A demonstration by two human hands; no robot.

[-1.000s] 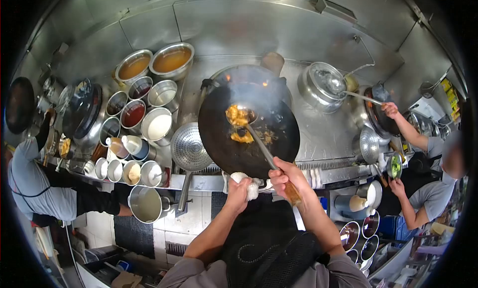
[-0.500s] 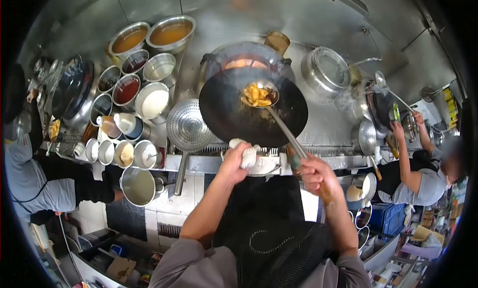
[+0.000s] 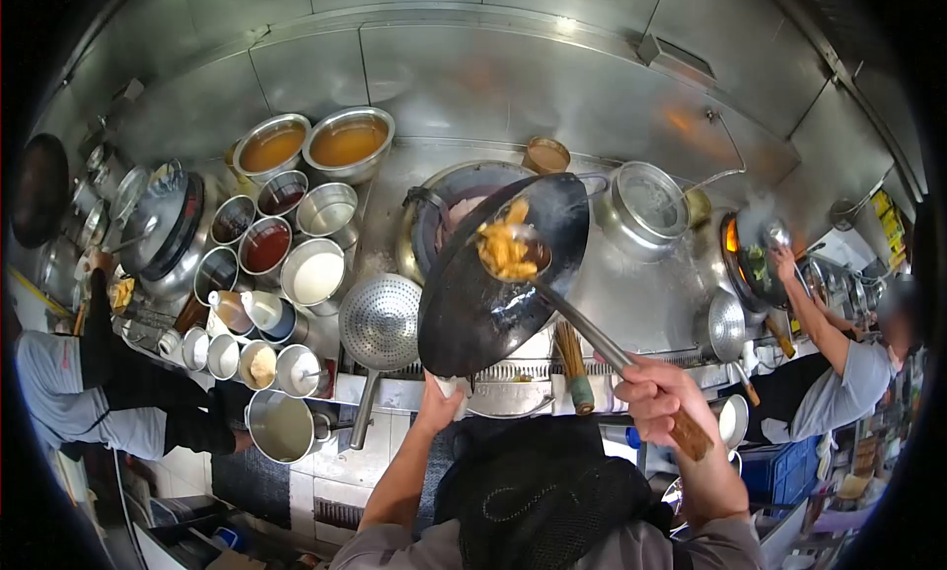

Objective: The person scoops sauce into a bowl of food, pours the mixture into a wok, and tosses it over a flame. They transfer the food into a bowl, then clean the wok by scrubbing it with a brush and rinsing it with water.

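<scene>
My left hand [image 3: 441, 408] grips the near edge of a black wok [image 3: 469, 323] through a white cloth [image 3: 452, 386]. The wok is steeply tilted, lifted partly off the round burner [image 3: 418, 237] behind it. My right hand [image 3: 663, 397] is wrapped around the wooden handle of a long metal ladle [image 3: 590, 331]. In front of the wok's inner face, the ladle's bowl is heaped with golden-brown food pieces [image 3: 508, 245]. A bamboo brush [image 3: 570, 363] with a green-wrapped end lies between the wok and my right hand.
Left of the wok is a perforated strainer [image 3: 381, 319], with several sauce containers [image 3: 264, 245] and two bowls of amber liquid [image 3: 347, 141] beyond. A metal pot [image 3: 649, 207] stands at right. One person [image 3: 838, 373] works at the right wok, another [image 3: 84, 373] at left.
The wok has swung from lying fairly level to a steep tilt, its right side raised. My left hand has gone from the cloth alone to the wok's edge. The food-filled ladle stays over the wok.
</scene>
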